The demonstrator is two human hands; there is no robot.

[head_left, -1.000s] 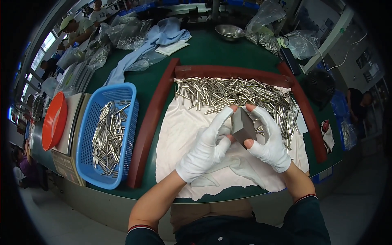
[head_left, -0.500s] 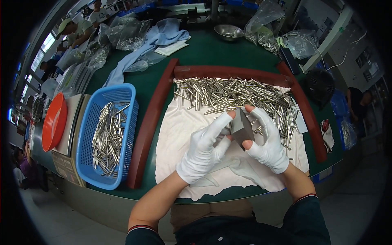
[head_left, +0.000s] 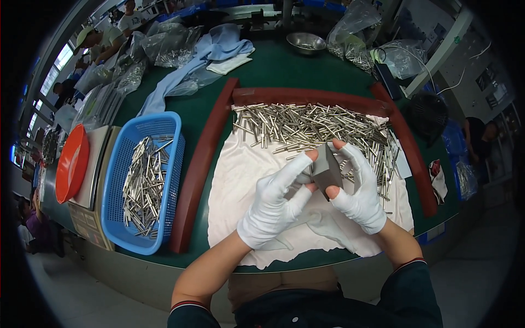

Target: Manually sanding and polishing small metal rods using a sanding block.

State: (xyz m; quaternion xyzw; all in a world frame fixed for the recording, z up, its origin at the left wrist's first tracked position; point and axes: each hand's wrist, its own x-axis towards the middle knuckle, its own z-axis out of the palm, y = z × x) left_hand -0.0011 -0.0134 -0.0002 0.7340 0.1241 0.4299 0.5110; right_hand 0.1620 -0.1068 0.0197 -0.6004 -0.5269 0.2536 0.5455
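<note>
A dark grey rectangular block (head_left: 328,169) is held up between both hands, above a pale cloth (head_left: 240,175). My left hand (head_left: 274,203), in a white glove with bare fingertips, grips its left side with thumb and fingers. Its other fingers are partly hidden behind the block. My right hand (head_left: 358,188), gloved the same way, has its thumb at the block's near lower edge and a fingertip at its far upper edge. Just beyond the hands, a heap of short shiny metal pins (head_left: 306,123) covers the far part of the cloth.
Dark red rails (head_left: 203,169) border the cloth on the left, far and right sides. To the left, a blue plastic basket (head_left: 176,127) holds more pins, beside a scale with an orange-red bowl (head_left: 73,163). A metal bowl (head_left: 306,44) and plastic bags (head_left: 354,27) stand at the back.
The block has turned slightly in my fingers, and its lighter face shows more. Both hands keep nearly the same place and grip.
</note>
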